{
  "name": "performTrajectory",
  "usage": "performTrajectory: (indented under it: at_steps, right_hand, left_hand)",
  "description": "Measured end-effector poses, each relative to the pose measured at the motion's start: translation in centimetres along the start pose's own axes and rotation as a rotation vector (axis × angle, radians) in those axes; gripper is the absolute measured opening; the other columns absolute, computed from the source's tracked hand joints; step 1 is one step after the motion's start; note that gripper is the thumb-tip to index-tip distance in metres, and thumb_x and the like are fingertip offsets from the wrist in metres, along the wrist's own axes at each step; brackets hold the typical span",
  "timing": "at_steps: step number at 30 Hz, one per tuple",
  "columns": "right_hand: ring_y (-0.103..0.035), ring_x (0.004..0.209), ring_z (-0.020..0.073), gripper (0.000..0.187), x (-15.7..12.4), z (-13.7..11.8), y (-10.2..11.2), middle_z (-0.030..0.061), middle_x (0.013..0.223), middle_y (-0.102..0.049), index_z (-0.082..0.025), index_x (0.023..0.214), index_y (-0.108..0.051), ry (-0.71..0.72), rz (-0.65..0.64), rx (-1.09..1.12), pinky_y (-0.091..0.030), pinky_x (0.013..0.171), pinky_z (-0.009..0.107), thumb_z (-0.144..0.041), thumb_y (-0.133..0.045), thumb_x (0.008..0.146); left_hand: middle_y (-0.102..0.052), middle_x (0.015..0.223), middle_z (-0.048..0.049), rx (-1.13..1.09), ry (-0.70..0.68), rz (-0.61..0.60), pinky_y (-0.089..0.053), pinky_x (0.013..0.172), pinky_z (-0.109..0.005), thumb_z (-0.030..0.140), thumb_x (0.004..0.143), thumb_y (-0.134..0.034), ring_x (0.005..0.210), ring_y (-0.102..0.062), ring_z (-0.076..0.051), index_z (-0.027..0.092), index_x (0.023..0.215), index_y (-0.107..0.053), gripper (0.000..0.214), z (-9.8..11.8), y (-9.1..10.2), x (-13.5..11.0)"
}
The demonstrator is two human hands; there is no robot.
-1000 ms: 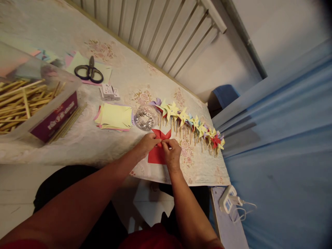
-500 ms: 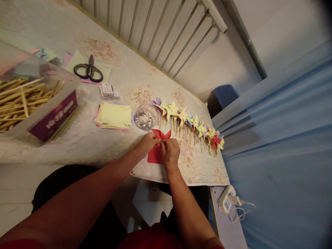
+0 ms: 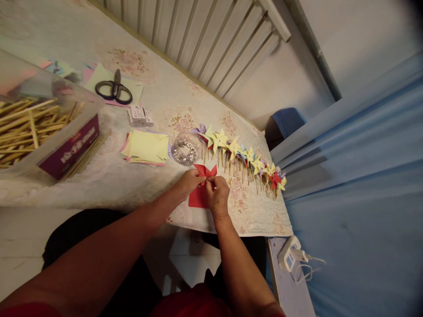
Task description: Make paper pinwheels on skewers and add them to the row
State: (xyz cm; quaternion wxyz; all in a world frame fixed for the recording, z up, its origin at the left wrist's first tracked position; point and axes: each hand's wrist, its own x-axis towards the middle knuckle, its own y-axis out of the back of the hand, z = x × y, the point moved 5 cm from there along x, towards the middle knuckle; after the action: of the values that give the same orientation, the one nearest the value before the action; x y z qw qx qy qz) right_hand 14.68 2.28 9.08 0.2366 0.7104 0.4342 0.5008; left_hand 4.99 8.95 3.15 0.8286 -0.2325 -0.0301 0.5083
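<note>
Both hands meet over a red paper square (image 3: pixel 197 199) near the table's front edge, its far corners folded up into points. My left hand (image 3: pixel 187 182) pinches the paper's centre from the left, fingers curled. My right hand (image 3: pixel 217 194) is closed over the paper from the right, fingertips pressed at the same centre. Just beyond lies a row of finished paper pinwheels (image 3: pixel 243 156) on sticks, mostly yellow, one red. A clear round dish of shiny pins (image 3: pixel 185 149) sits beside the row.
A stack of coloured paper squares (image 3: pixel 146 147) lies left of the dish. A clear box of wooden sticks (image 3: pixel 31 127) stands far left, black scissors (image 3: pixel 113 90) and a small white box (image 3: pixel 140 115) behind. A white charger (image 3: pixel 289 257) rests on a ledge lower right.
My right hand shifted slightly left and up over the red paper, fingertips staying at its centre. The left hand has barely moved.
</note>
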Motion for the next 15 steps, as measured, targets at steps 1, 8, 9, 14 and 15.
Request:
performTrajectory:
  at_steps: [1,8,9,14,15]
  right_hand:
    - [-0.056,0.075,0.0181,0.015,0.0,0.02,0.03,0.0024,0.075,-0.061,-0.021,0.078,-0.062,-0.009,0.006,0.013,-0.045,0.071,0.031,-0.018,-0.054,0.089]
    - [-0.056,0.074,0.0175,0.016,-0.03,-0.11,0.23,0.0021,0.075,-0.062,-0.021,0.077,-0.063,-0.003,0.014,0.069,-0.045,0.069,0.03,-0.02,-0.054,0.091]
    - [-0.056,0.074,0.0175,0.016,-0.04,-0.13,0.27,0.0021,0.074,-0.061,-0.021,0.077,-0.063,0.003,0.015,0.072,-0.044,0.069,0.03,-0.02,-0.054,0.091]
    - [-0.056,0.074,0.018,0.016,-0.06,-0.14,0.37,0.0024,0.075,-0.062,-0.021,0.077,-0.063,0.022,0.013,0.062,-0.044,0.07,0.031,-0.019,-0.055,0.091]
    - [-0.056,0.075,0.0181,0.016,-0.03,-0.13,0.37,0.0024,0.075,-0.063,-0.021,0.077,-0.064,0.024,0.006,0.053,-0.045,0.071,0.031,-0.019,-0.055,0.09]
  left_hand:
    - [-0.051,0.058,0.0038,0.008,-0.005,0.001,-0.032,0.055,-0.024,0.019,0.064,-0.06,0.055,-0.044,-0.009,0.018,0.06,-0.049,0.012,0.02,0.0,-0.01]
    - [-0.052,0.057,0.0038,0.014,-0.011,0.009,-0.033,0.054,-0.024,0.018,0.063,-0.06,0.054,-0.044,-0.009,0.018,0.06,-0.051,0.009,0.04,-0.05,0.12]
    - [-0.052,0.058,0.0036,0.016,-0.014,0.009,-0.033,0.054,-0.024,0.018,0.063,-0.06,0.054,-0.045,-0.009,0.018,0.061,-0.052,0.009,0.06,-0.05,0.12]
    - [-0.054,0.059,0.0031,0.049,-0.014,0.017,-0.034,0.055,-0.024,0.018,0.064,-0.06,0.055,-0.046,-0.01,0.018,0.062,-0.052,0.008,-0.16,0.04,0.18]
    - [-0.054,0.059,0.0032,0.06,-0.014,0.021,-0.034,0.055,-0.024,0.018,0.064,-0.06,0.055,-0.046,-0.01,0.018,0.062,-0.052,0.008,-0.29,0.08,0.23]
